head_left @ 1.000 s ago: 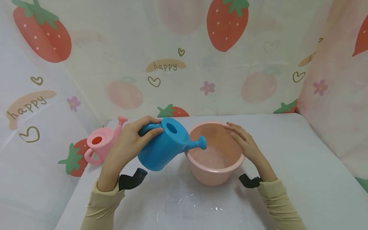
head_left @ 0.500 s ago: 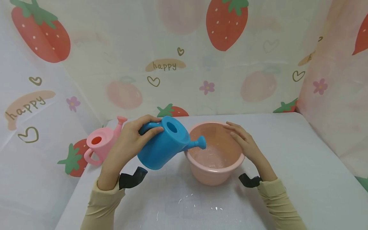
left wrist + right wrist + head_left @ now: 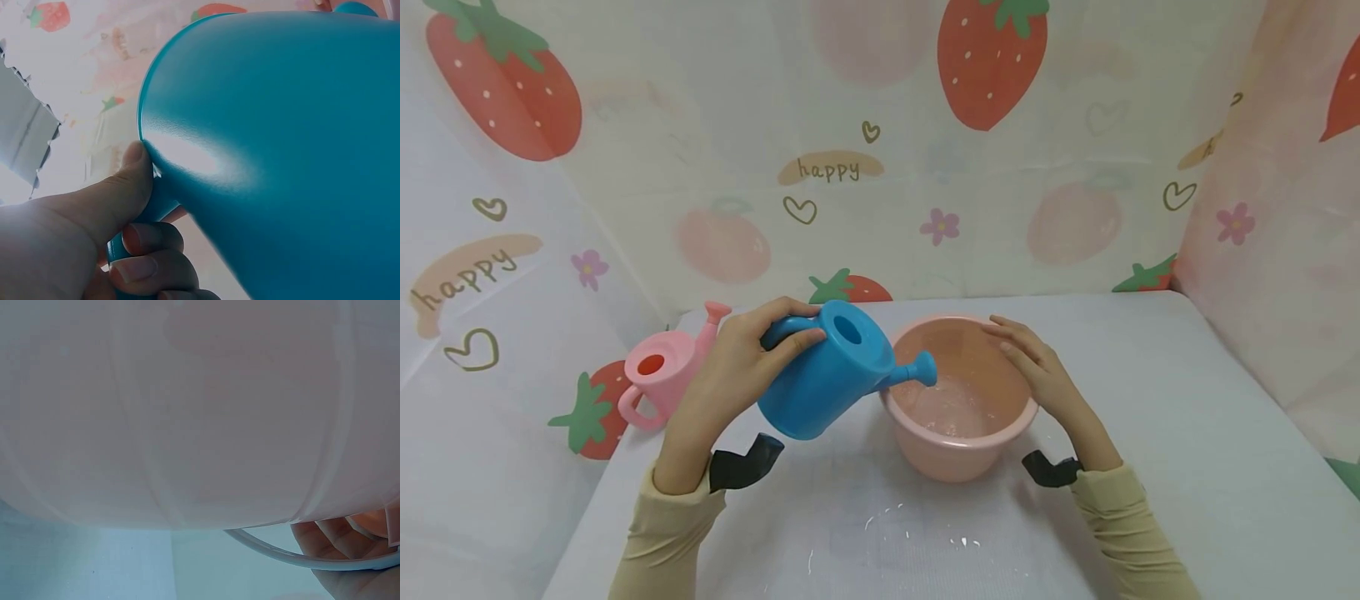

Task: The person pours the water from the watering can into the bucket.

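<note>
My left hand (image 3: 741, 358) grips the handle of a blue watering can (image 3: 827, 371) and holds it tilted to the right. In the left wrist view, the thumb and curled fingers wrap the handle beside the big blue body (image 3: 269, 137). The can's sprinkler head hangs over the left part of a pink basin (image 3: 951, 458), where the water (image 3: 951, 412) at the bottom shows ripples. At the basin's right side my right hand (image 3: 1041, 371) holds the rim, fingers laid over it. The right wrist view is mostly filled by the basin's outer wall (image 3: 219, 412).
A pink watering can (image 3: 666, 375) stands at the left, behind my left forearm. Shiny wet streaks (image 3: 883, 517) lie on the white table (image 3: 1187, 467) in front of the basin. A strawberry-print sheet (image 3: 730, 150) encloses the back and sides.
Ripples in the basin's water have become plainer. Both hands, the blue watering can and the basin keep nearly the same places.
</note>
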The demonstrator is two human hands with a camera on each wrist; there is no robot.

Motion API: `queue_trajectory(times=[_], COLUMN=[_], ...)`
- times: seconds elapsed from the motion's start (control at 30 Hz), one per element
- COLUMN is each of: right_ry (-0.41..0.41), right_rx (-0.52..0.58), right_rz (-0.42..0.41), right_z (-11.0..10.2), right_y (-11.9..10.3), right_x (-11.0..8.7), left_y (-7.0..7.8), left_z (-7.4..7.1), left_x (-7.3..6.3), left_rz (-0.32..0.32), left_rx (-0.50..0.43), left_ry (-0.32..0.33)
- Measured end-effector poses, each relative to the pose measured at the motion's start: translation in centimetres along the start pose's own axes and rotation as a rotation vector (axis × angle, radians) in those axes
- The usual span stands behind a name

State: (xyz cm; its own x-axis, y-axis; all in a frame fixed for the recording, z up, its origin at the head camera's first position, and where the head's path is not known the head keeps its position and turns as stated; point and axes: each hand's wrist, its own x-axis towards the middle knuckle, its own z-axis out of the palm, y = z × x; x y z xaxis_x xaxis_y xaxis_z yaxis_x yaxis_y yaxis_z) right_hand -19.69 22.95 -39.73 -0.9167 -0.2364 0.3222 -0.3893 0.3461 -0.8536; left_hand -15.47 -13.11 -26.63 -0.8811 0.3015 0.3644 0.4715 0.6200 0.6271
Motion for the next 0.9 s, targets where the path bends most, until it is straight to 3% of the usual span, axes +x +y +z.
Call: queue_trajectory(times=[0.9], right_ry=[-0.007], right_rx=[0.013], right_rz=[0.024], right_z=[-0.14], right_y=[-0.36], right_x=[-0.13], left_y=[-0.06], left_z=[0.35], left_x=[-0.04], left_rz=[-0.004], left_rx=[-0.062], left_ry=[0.054])
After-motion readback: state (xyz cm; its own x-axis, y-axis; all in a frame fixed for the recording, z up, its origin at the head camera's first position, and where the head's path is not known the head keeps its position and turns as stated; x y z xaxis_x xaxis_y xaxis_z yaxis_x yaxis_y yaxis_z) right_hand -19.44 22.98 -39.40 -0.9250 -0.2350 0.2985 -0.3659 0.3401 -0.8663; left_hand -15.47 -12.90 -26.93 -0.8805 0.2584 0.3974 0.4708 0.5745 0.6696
